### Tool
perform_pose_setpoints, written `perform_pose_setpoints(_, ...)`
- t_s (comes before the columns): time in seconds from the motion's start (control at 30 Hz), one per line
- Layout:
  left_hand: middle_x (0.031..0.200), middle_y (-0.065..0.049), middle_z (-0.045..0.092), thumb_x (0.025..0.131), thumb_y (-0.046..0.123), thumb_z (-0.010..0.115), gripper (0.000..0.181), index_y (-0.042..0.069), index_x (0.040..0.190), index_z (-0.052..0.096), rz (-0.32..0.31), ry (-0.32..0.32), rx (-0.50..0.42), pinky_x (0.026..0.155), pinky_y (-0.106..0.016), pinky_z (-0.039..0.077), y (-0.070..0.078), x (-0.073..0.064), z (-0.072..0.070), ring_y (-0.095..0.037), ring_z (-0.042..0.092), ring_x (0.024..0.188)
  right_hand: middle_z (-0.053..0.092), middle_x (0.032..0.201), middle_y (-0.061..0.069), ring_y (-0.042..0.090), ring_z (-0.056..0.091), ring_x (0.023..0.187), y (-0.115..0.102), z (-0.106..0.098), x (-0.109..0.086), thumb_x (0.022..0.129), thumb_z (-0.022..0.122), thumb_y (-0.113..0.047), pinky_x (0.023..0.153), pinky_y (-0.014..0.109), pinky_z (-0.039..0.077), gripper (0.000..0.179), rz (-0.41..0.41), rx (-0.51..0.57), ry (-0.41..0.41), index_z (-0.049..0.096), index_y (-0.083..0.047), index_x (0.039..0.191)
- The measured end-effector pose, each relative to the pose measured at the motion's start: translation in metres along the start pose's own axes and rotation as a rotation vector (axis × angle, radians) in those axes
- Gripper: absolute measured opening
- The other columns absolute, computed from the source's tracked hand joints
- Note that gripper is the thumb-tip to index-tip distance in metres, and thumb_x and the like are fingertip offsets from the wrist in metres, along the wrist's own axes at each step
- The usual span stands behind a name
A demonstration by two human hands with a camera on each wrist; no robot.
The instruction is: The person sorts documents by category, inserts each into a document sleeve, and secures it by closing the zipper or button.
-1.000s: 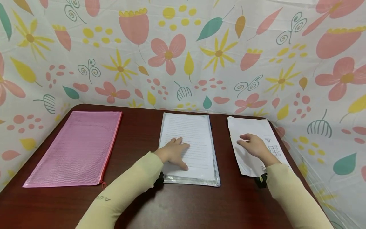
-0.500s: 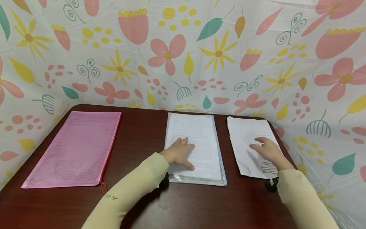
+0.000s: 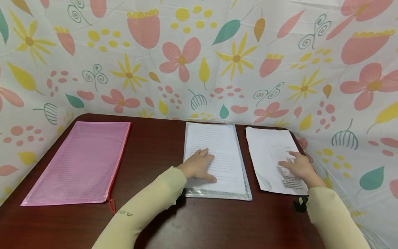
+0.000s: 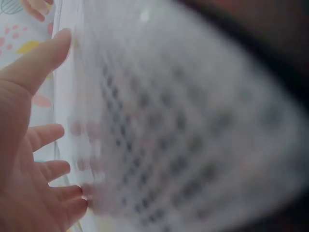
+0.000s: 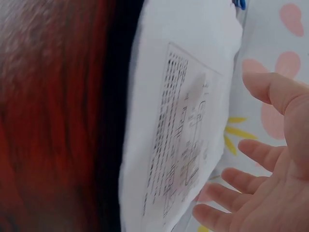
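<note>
A clear mesh zip pouch (image 3: 217, 194) with a lined sheet (image 3: 217, 138) inside lies at the table's middle. My left hand (image 3: 200, 165) rests on it with fingers spread. In the left wrist view, the fingertips of that hand (image 4: 41, 179) meet the pouch's shiny surface. To the right lies a white paper (image 3: 267, 141) with torn-looking edges and printed text and a diagram on it. Above its right part is my right hand (image 3: 301, 167), fingers apart and holding nothing. The right wrist view shows the paper (image 5: 149, 87) beside these extended fingers.
A pink mesh zip pouch (image 3: 81, 162) lies flat on the left, its red zipper cord (image 3: 112, 205) hanging at the near corner. The dark wooden table (image 3: 155, 138) ends at a flower-patterned curtain (image 3: 199, 69) behind and on both sides.
My left hand and the clear pouch have slid to the right together, nearer the white paper. My right hand has moved right across the paper, uncovering more of its middle.
</note>
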State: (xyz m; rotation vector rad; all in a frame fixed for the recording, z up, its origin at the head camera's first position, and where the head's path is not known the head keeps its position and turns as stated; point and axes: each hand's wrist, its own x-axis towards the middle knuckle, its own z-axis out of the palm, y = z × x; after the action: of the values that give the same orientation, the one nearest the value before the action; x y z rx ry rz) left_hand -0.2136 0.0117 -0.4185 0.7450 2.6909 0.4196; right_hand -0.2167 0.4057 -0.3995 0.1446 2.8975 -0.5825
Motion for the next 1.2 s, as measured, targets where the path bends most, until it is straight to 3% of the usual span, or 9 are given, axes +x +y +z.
perform_pose_setpoints(0.17, 0.155, -0.015, 0.023, 0.08, 0.058, 0.065, 0.084, 0.013, 0.145, 0.036, 0.015, 0.057, -0.019, 0.116, -0.042, 0.021, -0.01, -0.003, -0.003, -0.03, 0.019, 0.144, 0.018, 0.135, 0.049, 0.06, 0.024, 0.122, 0.004, -0.002, -0.002, 0.088, 0.057, -0.049, 0.099, 0.067, 0.028, 0.096, 0.054, 0.028, -0.002, 0.012, 0.017, 0.142)
perform_pose_setpoints(0.4, 0.154, -0.018, 0.025, 0.084, 0.05, 0.063, 0.076, 0.01, 0.144, 0.037, -0.02, 0.088, -0.029, 0.115, -0.045, 0.025, -0.031, -0.01, -0.007, -0.032, 0.021, 0.143, 0.014, 0.138, 0.048, 0.06, 0.022, 0.123, 0.006, -0.004, -0.006, 0.087, 0.057, -0.052, 0.1, 0.065, 0.026, 0.102, 0.105, 0.046, -0.036, 0.006, 0.018, 0.142)
perform_pose_setpoints(0.8, 0.152, -0.024, 0.023, 0.087, 0.044, 0.061, 0.077, 0.005, 0.145, 0.031, -0.283, 0.146, -0.03, 0.107, -0.053, 0.033, -0.071, -0.036, -0.028, -0.043, 0.026, 0.138, 0.016, 0.136, 0.047, 0.051, 0.037, 0.111, 0.013, -0.006, -0.006, 0.085, 0.058, -0.056, 0.095, 0.059, 0.035, 0.112, 0.148, 0.085, -0.074, -0.003, 0.018, 0.142)
perform_pose_setpoints(1.07, 0.149, -0.03, 0.023, 0.089, 0.039, 0.059, 0.077, -0.002, 0.145, 0.028, -0.405, 0.178, -0.045, 0.102, -0.058, 0.036, -0.098, -0.056, -0.037, -0.049, 0.029, 0.133, 0.022, 0.133, 0.044, 0.044, 0.044, 0.103, 0.021, -0.002, -0.003, 0.084, 0.06, -0.057, 0.085, 0.048, 0.045, 0.114, 0.167, 0.11, -0.095, -0.006, 0.016, 0.143)
perform_pose_setpoints(1.2, 0.149, -0.033, 0.019, 0.091, 0.034, 0.056, 0.074, -0.005, 0.145, 0.025, -0.447, 0.164, -0.075, 0.102, -0.06, 0.035, -0.11, -0.067, -0.042, -0.051, 0.026, 0.133, 0.029, 0.13, 0.043, 0.043, 0.046, 0.102, 0.023, -0.001, -0.002, 0.082, 0.063, -0.055, 0.084, 0.049, 0.045, 0.115, 0.148, 0.081, -0.088, -0.002, 0.017, 0.142)
